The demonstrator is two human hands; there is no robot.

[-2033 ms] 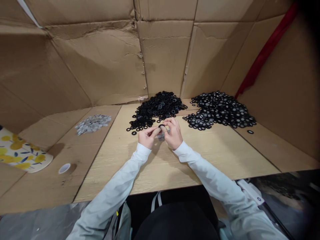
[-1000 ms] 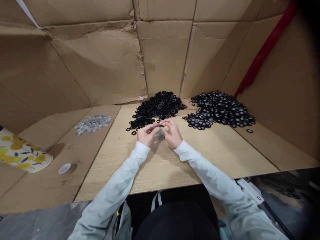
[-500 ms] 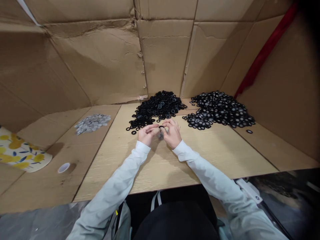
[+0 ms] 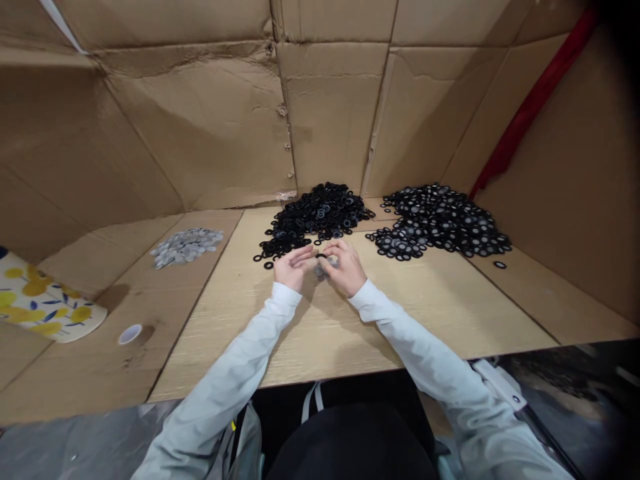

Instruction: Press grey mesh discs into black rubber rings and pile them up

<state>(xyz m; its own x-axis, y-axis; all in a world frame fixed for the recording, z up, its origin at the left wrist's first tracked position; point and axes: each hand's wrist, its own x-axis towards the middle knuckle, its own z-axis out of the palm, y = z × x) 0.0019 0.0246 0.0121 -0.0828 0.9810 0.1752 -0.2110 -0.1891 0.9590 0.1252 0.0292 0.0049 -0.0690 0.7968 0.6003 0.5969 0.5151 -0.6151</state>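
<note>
My right hand (image 4: 345, 268) pinches a small black rubber ring (image 4: 321, 256) between its fingertips. My left hand (image 4: 293, 268) lies just left of it, fingers stretched toward the ring; I cannot tell if they hold anything. Under the hands sit a few grey mesh discs (image 4: 320, 271), partly hidden. Just beyond the fingers spreads a heap of black rubber rings (image 4: 315, 218), its nearest rings almost touching my left hand. To the right lies a heap of black rings with grey mesh centres (image 4: 440, 221). Further left lies a pile of grey mesh discs (image 4: 186, 247).
The heaps lie on a light wood board (image 4: 350, 320), with cardboard walls (image 4: 330, 113) behind and beside it. A red strip (image 4: 535, 100) runs up the right wall. At the left lie a yellow-patterned mat (image 4: 40, 300) and a small white ring (image 4: 130, 335).
My left hand's fingers have flattened and stretched out toward the ring. Both hands sit a little lower in view, and the right hand keeps its pinch.
</note>
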